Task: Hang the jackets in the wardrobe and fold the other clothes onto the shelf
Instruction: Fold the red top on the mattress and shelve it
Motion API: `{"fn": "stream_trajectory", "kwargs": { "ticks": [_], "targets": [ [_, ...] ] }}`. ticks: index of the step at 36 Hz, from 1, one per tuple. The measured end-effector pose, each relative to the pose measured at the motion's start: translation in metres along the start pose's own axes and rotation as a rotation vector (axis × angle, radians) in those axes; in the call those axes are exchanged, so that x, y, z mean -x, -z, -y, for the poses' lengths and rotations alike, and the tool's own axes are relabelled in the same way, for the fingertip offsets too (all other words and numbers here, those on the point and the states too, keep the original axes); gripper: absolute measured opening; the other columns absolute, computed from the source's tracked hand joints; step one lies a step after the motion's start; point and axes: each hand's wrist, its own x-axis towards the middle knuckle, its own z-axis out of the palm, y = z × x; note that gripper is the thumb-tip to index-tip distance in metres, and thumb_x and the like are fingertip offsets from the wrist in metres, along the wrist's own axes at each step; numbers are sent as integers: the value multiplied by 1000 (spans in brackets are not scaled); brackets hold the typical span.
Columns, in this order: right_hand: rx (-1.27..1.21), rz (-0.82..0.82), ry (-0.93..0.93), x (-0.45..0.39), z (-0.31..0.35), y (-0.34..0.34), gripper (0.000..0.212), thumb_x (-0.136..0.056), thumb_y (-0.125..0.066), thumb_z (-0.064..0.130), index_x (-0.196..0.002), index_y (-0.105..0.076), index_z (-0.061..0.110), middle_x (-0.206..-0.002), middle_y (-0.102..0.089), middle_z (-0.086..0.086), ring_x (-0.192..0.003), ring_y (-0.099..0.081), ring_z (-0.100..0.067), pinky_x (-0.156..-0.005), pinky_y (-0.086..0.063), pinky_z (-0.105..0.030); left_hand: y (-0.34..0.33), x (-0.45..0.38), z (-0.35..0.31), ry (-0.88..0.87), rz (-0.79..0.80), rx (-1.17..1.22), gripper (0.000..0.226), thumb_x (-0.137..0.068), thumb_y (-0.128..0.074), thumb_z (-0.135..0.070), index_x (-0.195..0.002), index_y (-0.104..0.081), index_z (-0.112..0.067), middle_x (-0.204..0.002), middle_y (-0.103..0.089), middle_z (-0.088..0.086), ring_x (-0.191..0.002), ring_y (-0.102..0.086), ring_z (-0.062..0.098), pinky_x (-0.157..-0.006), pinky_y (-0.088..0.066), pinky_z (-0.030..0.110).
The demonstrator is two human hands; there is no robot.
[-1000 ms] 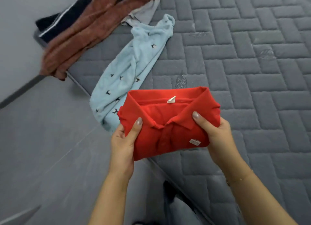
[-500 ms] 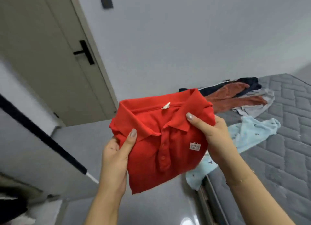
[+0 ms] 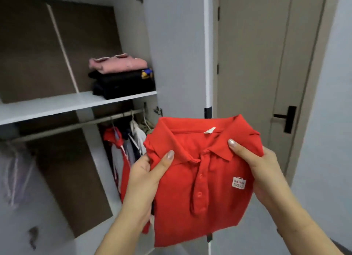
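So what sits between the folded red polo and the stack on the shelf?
Head view: only the shelf's front edge and rail; nothing blocks the red polo from the stack.

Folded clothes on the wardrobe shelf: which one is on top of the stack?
The pink garment tops the stack. The folded black clothes lie beneath it, resting on the white shelf.
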Motion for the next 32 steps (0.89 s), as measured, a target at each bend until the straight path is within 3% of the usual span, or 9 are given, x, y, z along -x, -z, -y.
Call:
{"fn": "stream_trajectory", "kwargs": {
  "ticks": [4,11,15,19,24,28,30,32],
  "targets": [
    [-49,173,-26,-43,-9,-54,32,-60,-83,26,-90,-78,15,-94,-76,-8,-84,-74,-21,-61,-57,-24,37,-30,-28,-80,-133,-57,38,-66,-79,-35,-103,-75,-23,-109,-73,5,-100,-70,18,-74,-56,22],
    [-77,374,19,-113,-12,-149,25,-63,-81,29,-87,-79,23,-90,-76,-8,-80,-74,-22,-59,-56,-24,94,-100,-74,-219,-205,-279,38,-64,-76,-44,-97,-76,-25,-104,-75,0,-97,-71,15,-73,-55,18],
    [-22,417,91,-162,-12,-197,21,-64,-81,30,-84,-79,24,-86,-76,-9,-76,-74,-22,-56,-55,-24,123,-160,-91,-298,-181,-373,41,-67,-72,-43,-102,-73,-21,-104,-75,-2,-98,-71,14,-80,-56,20],
    [38,405,211,-216,-7,-244,23,-62,-81,33,-81,-79,22,-85,-76,-7,-75,-74,-19,-57,-55,-23,144,-228,-104,-374,-188,-382,35,-72,-70,-36,-100,-72,-16,-96,-76,-3,-90,-72,12,-71,-57,18],
    [63,399,340,-282,8,-305,6,-71,-81,24,-77,-79,26,-82,-76,-4,-72,-73,-15,-56,-54,-21,162,-314,-131,-473,-175,-476,18,-82,-68,-31,-96,-71,-19,-88,-76,-9,-82,-71,5,-65,-54,15],
    [103,387,415,-338,28,-344,2,-75,-80,19,-74,-79,18,-82,-76,-5,-71,-73,-16,-56,-55,-22,170,-376,-161,-542,-212,-639,15,-86,-67,-38,-87,-70,-23,-81,-75,-7,-78,-71,10,-72,-58,31],
    [142,393,429,-367,41,-362,6,-74,-82,19,-74,-77,15,-79,-76,-6,-68,-73,-17,-54,-55,-23,171,-405,-176,-578,-226,-655,23,-85,-68,-39,-87,-72,-16,-81,-74,4,-76,-70,14,-75,-56,41],
    [193,415,423,-397,57,-382,10,-73,-82,19,-76,-75,13,-75,-75,-6,-63,-72,-16,-51,-54,-23,170,-434,-191,-575,-221,-601,31,-86,-69,-35,-88,-71,-5,-80,-73,15,-71,-67,17,-69,-57,40]
  ]
}}
